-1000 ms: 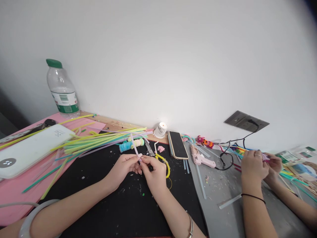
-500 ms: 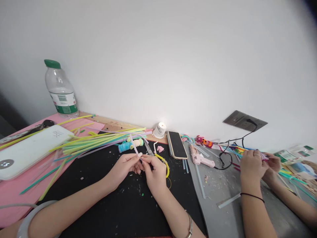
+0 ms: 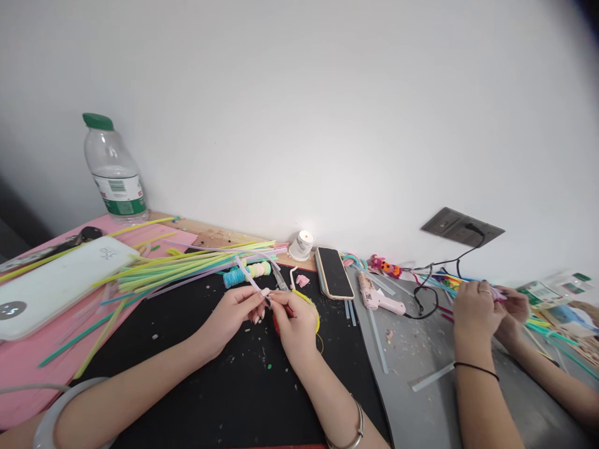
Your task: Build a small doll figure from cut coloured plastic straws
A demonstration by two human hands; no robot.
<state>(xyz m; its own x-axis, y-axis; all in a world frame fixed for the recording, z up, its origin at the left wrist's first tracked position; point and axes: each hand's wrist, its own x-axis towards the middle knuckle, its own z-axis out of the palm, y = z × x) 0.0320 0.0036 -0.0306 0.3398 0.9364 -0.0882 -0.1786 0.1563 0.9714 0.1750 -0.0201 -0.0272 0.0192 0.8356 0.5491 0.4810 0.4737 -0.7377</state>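
Note:
My left hand (image 3: 239,317) pinches a pale lilac pipe cleaner (image 3: 248,275), whose free end sticks up and to the left. My right hand (image 3: 296,323) meets it at the fingertips, its thumb and finger closed on the same pipe cleaner's lower end. Scissors (image 3: 280,280) lie just behind the right hand, their red handles partly covered by it. A yellow pipe cleaner (image 3: 306,299) curves behind that hand too. Blue and pale-yellow coiled pieces (image 3: 247,273) rest beyond my fingers on the black mat (image 3: 224,399).
Pipe cleaners (image 3: 178,268) lie bundled at the left, near a white power bank (image 3: 60,284) and a bottle (image 3: 116,174). A paper cup (image 3: 302,246), a phone (image 3: 336,273) and a pink glue gun (image 3: 381,299) stand ahead. At right, another person's hands (image 3: 486,315) work.
My right hand has shifted slightly right and down, uncovering red scissor handles. The lilac pipe cleaner leans further left than before.

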